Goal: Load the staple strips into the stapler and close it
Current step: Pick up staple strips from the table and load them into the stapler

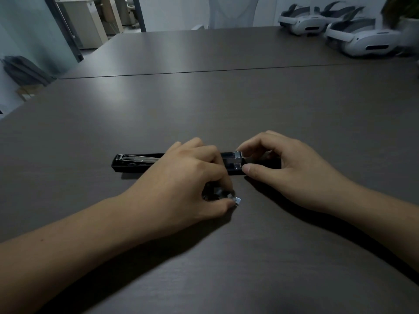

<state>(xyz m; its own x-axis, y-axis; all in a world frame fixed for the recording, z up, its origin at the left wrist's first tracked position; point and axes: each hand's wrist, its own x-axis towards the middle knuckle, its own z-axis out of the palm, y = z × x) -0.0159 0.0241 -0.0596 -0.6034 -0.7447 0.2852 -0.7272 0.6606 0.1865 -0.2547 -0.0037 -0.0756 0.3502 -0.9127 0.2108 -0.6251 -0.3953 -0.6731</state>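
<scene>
One stapler (136, 165), black, lying flat along the surface (226, 105), long axis left to right. It's opened out: the bare metal magazine rail (136, 158) is exposed on its left half. The middle is hidden under the left hand.

Two hands in view, both working.

Left hand (188, 177): fingers curled, and thumb and fingers pinch the staple strips (235, 198) at the near side of the stapler, low to the surface. Shiny metal bits show between the fingertips. Strip count: cannot tell, since the hand covers most of them. Whether the strips touch the surface is also unclear.

Right hand (294, 168): index finger and thumb are closed round the metal block (238, 159) on the right part of the stapler, index on the far side, thumb on the near side. The other fingers are curled behind. The black body runs on to the right under that hand.

The strips are apart from the stapler, just in front of it, not in the rail.

Surface: dark wood grain, with one seam (204, 70) running across it further back.

Far right corner: two white headsets (362, 39) plainly visible, side by side. The straps behind them could be a third; too blurred to count. One white chair (233, 10) stands at the far edge.
</scene>
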